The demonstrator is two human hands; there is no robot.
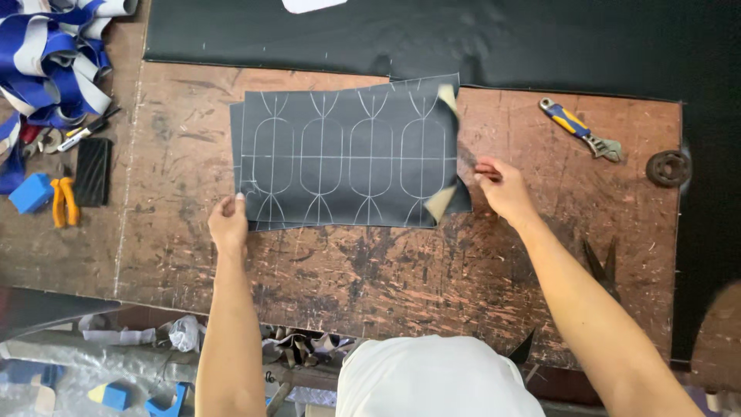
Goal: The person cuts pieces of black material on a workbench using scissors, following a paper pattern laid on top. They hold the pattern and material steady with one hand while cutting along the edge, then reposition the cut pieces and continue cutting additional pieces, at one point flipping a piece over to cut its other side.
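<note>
At the far left of the scratched brown desk (370, 270) lay blue and grey straps (50, 62), orange-handled pliers (63, 202) and a blue block (31, 193). The left hand (228, 225) pinched the lower left corner of a dark sheet (347, 154) marked with pale oval outlines, fingers closed on its edge, the sheet lying flat at the desk's middle. The right hand (503, 188) sat just beside the sheet's curled right edge, fingers drawn together, whether gripping it I cannot tell; an adjustable wrench (580, 130) lay further right
</note>
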